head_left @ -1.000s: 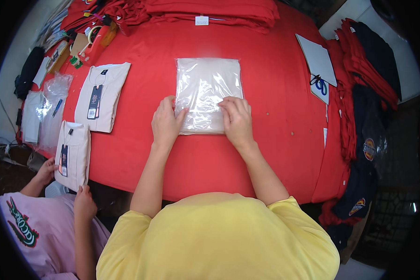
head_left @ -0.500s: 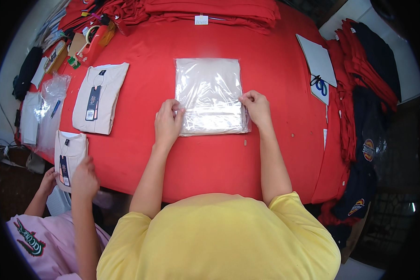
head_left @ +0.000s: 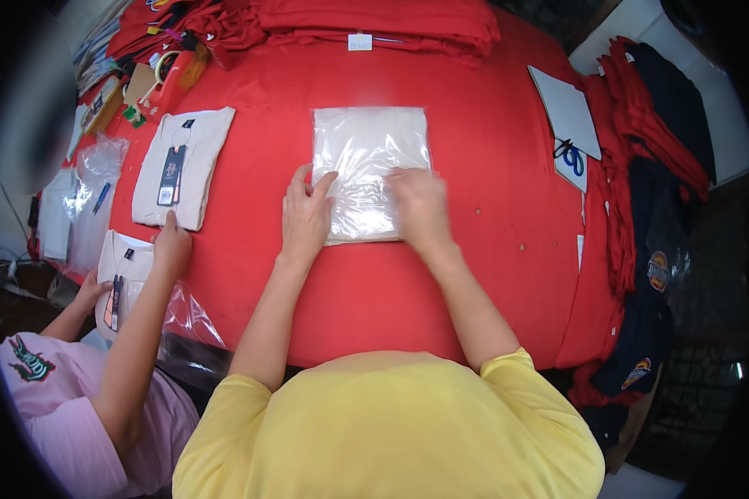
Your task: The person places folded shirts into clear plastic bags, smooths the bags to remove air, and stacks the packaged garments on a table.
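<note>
A folded cream garment in a clear plastic bag (head_left: 370, 150) lies flat on the red-covered table in front of me. My left hand (head_left: 307, 212) rests at the bag's left edge, thumb and fingers apart, with the thumb on the plastic. Over the lower right part of the bag is my right hand (head_left: 423, 208). Motion blurs its fingers, so their grip cannot be made out. Left of the bag lies a folded cream garment with a dark hang tag (head_left: 172, 170). A co-worker's hand (head_left: 171, 245) touches its lower edge.
The co-worker's other hand holds another tagged cream garment (head_left: 125, 258), with clear plastic (head_left: 193, 314) beside it. Red garments (head_left: 383, 17) are piled at the far edge. Blue-handled scissors (head_left: 571, 155) and a white board (head_left: 566, 112) lie right. A tape dispenser (head_left: 162, 83) stands far left.
My right hand has moved left from the bag's right edge onto its front. The co-worker's near hand has reached up to the tagged garment, and clear plastic now shows beside that person.
</note>
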The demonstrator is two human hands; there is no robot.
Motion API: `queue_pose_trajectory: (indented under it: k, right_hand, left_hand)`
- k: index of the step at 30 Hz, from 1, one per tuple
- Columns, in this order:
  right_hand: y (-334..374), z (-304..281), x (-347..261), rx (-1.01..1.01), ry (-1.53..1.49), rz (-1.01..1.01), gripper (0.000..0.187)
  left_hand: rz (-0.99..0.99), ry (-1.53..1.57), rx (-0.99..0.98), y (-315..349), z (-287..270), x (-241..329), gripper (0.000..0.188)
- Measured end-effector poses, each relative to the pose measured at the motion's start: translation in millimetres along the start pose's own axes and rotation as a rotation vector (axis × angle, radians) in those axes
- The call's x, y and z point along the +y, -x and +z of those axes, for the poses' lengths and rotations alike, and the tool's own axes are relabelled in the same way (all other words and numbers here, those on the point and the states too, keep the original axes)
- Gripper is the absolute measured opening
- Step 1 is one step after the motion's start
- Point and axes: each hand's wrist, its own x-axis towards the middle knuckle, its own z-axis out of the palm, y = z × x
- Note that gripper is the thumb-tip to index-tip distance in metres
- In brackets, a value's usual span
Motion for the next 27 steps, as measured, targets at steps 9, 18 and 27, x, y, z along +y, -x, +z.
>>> queue_pose_trajectory:
  k: [9,18,27]
  right_hand:
    - [20,28,-15,-0.238,0.045,-0.068,0.041]
    - [-8,5,-24,-0.479,-0.006,-0.018,0.042]
    - [11,36,-40,-0.226,0.101,0.008,0.039]
  left_hand:
    - [-0.07,-0.247,-0.186,4,-18,-21,0.039]
    - [-0.039,0.076,0.152,11,-39,-26,0.027]
    - [0.093,0.048,-0.093,31,0,0,0.042]
